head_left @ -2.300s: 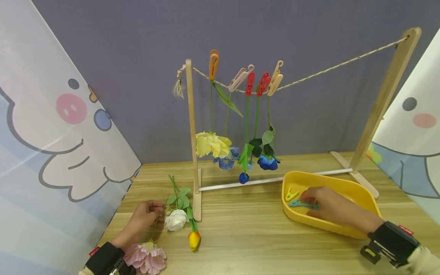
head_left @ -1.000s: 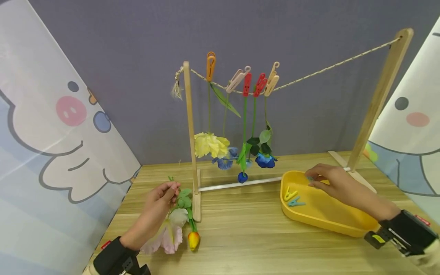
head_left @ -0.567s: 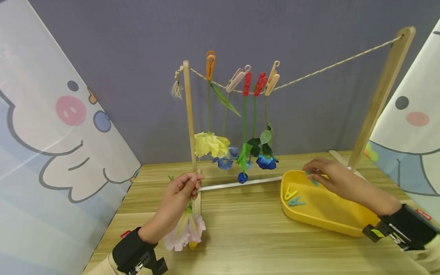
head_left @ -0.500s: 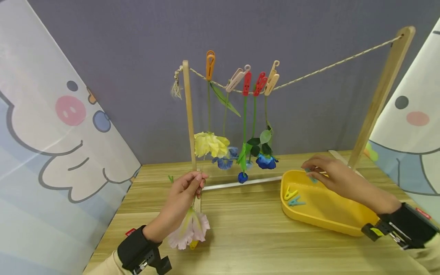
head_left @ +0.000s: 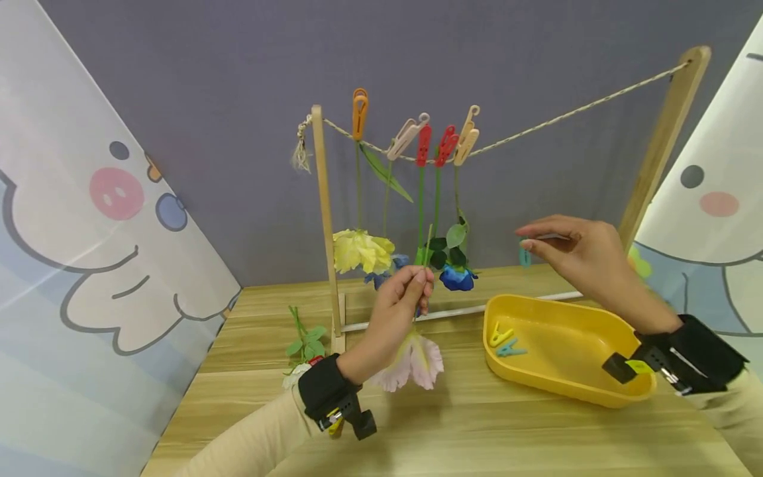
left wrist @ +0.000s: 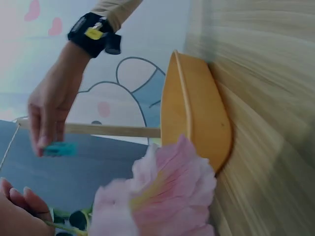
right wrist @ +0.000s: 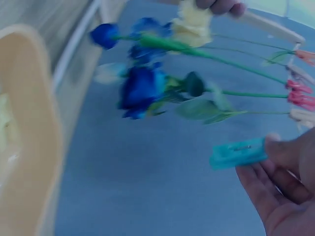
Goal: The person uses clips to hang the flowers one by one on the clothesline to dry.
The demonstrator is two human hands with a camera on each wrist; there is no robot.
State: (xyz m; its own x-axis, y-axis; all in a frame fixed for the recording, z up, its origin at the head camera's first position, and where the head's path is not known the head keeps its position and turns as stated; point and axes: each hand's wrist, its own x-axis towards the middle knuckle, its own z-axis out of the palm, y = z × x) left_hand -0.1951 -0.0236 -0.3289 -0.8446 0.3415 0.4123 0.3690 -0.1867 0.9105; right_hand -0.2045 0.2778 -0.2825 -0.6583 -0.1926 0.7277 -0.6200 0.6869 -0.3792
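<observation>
Tabletop [head_left: 465, 434] with a streaked, wood-like grain is seen beneath everything. The rack [head_left: 327, 225], made of flat pale wooden posts joined by a straight white rod [head_left: 456, 313], is unchanged; flowers are hung heads down from its twisted cord [head_left: 554, 120] by coloured clips, as half a second ago. The smooth yellow tray [head_left: 572, 354], round-cornered and low-walled, has been left in place.

By contrast, both hands have been moved. The left hand [head_left: 395, 306] has been carried rightward from the left post to the front of the hanging flowers, and the stem of the pink flower [head_left: 417, 361] is pinched between its thumb and fingers. The ruffled, thin-petalled head, yellowish at the centre, is held downward, left of the tray. The white rose [head_left: 296, 377], mostly covered earlier, is partly exposed on the table. The right hand [head_left: 587, 258] has been raised clear of the tray, and a teal clip [head_left: 524, 254] is gripped at its fingertips. The clip is small and oblong; a metal spring seems to be shown on it, though the right wrist view is blurred. In the tray, a forked yellow clip [head_left: 499, 335] and a second teal one [head_left: 510, 348] are left lying.
</observation>
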